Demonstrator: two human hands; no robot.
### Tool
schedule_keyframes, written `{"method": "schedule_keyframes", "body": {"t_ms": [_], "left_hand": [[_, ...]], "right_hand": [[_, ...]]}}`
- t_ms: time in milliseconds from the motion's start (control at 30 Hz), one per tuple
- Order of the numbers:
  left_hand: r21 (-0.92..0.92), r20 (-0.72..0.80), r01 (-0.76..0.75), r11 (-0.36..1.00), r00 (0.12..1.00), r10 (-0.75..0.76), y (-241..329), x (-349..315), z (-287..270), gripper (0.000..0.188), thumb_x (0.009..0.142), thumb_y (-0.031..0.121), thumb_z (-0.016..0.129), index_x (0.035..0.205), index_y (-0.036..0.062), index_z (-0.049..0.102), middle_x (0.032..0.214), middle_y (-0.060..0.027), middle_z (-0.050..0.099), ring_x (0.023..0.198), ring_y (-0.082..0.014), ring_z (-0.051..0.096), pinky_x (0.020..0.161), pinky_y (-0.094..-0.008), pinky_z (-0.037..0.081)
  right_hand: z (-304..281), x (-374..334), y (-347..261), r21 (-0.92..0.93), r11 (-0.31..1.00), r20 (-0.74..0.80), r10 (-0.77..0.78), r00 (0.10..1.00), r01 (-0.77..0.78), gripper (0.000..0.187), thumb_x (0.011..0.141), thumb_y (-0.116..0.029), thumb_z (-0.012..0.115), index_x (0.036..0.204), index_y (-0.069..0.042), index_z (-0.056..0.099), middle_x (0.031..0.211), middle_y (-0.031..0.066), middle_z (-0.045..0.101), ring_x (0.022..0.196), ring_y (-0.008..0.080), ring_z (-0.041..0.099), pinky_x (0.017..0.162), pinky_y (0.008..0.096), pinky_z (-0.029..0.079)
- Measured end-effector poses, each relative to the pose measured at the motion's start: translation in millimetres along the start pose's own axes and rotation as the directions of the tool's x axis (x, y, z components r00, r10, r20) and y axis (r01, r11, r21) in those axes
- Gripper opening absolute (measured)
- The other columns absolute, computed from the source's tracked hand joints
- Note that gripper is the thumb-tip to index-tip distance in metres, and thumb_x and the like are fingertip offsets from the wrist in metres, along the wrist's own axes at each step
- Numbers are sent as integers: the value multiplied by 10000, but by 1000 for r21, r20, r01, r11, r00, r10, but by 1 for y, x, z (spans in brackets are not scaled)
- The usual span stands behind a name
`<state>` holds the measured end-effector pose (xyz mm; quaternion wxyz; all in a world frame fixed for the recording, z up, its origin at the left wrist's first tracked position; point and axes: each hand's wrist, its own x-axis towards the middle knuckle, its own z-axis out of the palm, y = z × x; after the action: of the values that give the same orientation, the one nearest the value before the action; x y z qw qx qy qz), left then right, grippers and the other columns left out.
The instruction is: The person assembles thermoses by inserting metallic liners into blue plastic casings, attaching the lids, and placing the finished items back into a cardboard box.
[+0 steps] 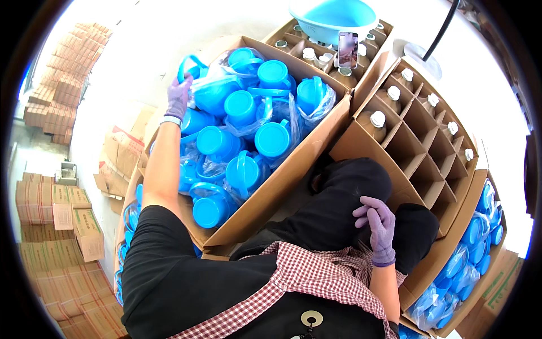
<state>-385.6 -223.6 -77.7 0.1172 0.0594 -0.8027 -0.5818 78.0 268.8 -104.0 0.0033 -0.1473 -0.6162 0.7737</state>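
My left hand, in a purple glove, is closed at the handle of a blue plastic jug at the far left corner of an open cardboard box. That box is full of blue lidded jugs with handles, such as this one, lying at different angles; some are wrapped in clear plastic bags. My right hand, also gloved in purple, hovers by my knees with nothing in it, its fingers partly bent and apart.
A divided carton at right holds several white-capped bottles. Behind, another carton of bottles bears a light-blue basin and a phone. A box of bagged blue jugs stands at lower right. Flattened cardboard and stacked cartons are left.
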Motion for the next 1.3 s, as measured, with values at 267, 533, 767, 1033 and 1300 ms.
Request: {"method": "schedule_keyframes", "body": {"t_ms": [267,533,767,1033,1300], "left_hand": [[-19,157,-572,820,808,567,284,-149,-25,290,990,259,701,1195,53,715,969,10,669,841,-74,613,706,-223,499],[-345,387,-586,733,623,680,447,-393,0,308,994,305,685,1164,48,690,844,67,537,693,1,469,608,-155,355],[-499,696,-215,840,478,536,408,-458,25,416,1049,450,567,1084,41,630,790,-29,616,728,-117,605,704,-263,504],[-87,996,-305,948,-10,88,181,-442,123,271,1051,273,602,1157,41,691,980,-101,724,893,-211,713,785,-368,603],[-638,768,116,761,160,620,284,-388,197,734,1058,631,455,1531,70,467,1480,-165,519,1347,-235,533,1107,-391,494]], "right_hand": [[16,-18,-3,-3,983,21,-182,983,182,307,1009,-39,557,1288,33,663,1063,89,712,894,127,668,813,244,538],[55,-44,-127,-404,467,-56,-871,489,786,900,773,-118,799,1554,11,371,1518,187,408,1432,334,409,1207,437,346],[-26,-148,-143,-446,330,-389,-909,151,832,346,937,-258,767,1087,41,680,1126,158,736,1039,211,702,918,345,555],[-140,-96,-27,726,493,-146,-570,809,479,492,1105,-368,483,1472,-42,509,1402,160,609,1249,257,614,1091,398,511],[-60,-84,20,425,905,96,-49,994,3,522,1095,-426,506,1500,-96,505,1438,147,602,1280,256,620,1106,431,516]]}}
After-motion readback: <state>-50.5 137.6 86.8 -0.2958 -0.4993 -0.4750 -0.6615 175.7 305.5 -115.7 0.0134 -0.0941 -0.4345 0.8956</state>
